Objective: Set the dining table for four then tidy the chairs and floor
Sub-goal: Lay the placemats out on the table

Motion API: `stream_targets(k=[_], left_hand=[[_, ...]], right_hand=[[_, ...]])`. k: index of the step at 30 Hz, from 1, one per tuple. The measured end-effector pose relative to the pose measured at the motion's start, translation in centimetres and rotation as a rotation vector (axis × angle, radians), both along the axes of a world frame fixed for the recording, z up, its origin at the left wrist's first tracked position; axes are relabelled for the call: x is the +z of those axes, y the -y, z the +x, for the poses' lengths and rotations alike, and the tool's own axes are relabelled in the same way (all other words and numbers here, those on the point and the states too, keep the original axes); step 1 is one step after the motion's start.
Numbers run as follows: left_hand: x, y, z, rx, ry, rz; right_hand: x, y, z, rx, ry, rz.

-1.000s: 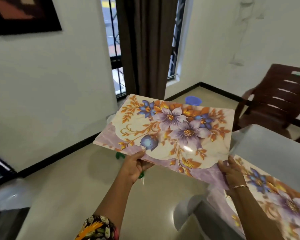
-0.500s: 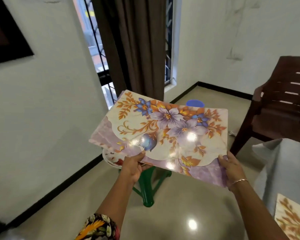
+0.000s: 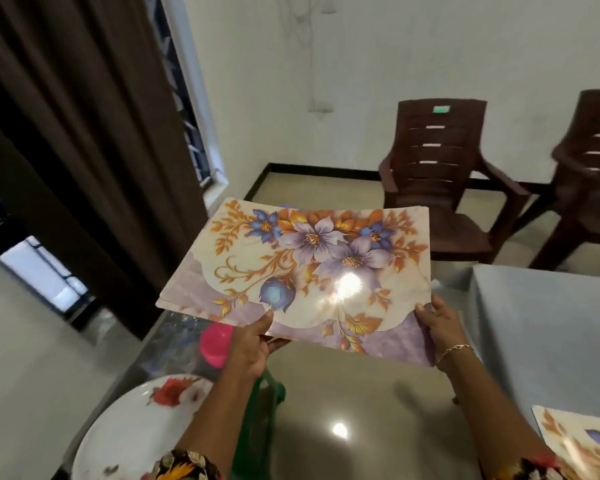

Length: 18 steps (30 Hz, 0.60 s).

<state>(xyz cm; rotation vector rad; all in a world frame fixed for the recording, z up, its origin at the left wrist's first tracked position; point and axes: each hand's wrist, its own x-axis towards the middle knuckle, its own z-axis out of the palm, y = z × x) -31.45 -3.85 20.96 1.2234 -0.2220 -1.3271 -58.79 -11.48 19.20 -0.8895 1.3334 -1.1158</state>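
Compared with half a second ago, the view has swung right. A second chair [image 3: 593,168] now shows beside the brown chair [image 3: 437,188], both against the far wall. A flowered plate [image 3: 136,420] and a pink cup [image 3: 215,344] have come into view at lower left, with the green stool [image 3: 257,420] under the left forearm. The grip on the mat is unchanged.

The placemat [image 3: 309,271] is in the air over the floor, left of the table [image 3: 541,327] and not touching it. The left hand [image 3: 253,344] pinches the near long edge, thumb on top and fingers beneath. The right hand [image 3: 440,323], with a bracelet at the wrist, grasps the near right corner the same way.

The mat's long axis runs left to right across the view. The printed face is up and tilted toward the camera. The far long edge points toward the wall and chairs, and the near edge is at the hands. The flower cluster sits toward the far right, and a glare spot lies near the middle. The sheet bows slightly between the hands. The left corner looks double-edged — one mat or several, cannot tell.

A second placemat [image 3: 582,445] lies flat on the grey-clothed table at lower right, partly out of view.
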Motion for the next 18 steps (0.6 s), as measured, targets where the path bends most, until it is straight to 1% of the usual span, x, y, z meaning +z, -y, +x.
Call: stream_targets(k=[4, 9, 12, 18], left_hand=[[-0.2, 7.5, -0.1, -0.120, -0.022, -0.022], [-0.6, 16.4, -2.6, -0.267, -0.017, -0.090], [-1.3, 22.2, -4.9, -0.350, -0.015, -0.092], [-0.9, 35.0, -12.1, -0.534, 0.013, -0.105]], right_hand=[[0.3, 3.6, -1.3, -0.148, 0.013, 0.009], [-0.2, 8.1, -4.0, -0.319, 0.006, -0.014], [-0.5, 11.7, -6.2, -0.387, -0.016, -0.029], [-0.3, 19.8, -12.6, -0.556, 0.014, -0.086]])
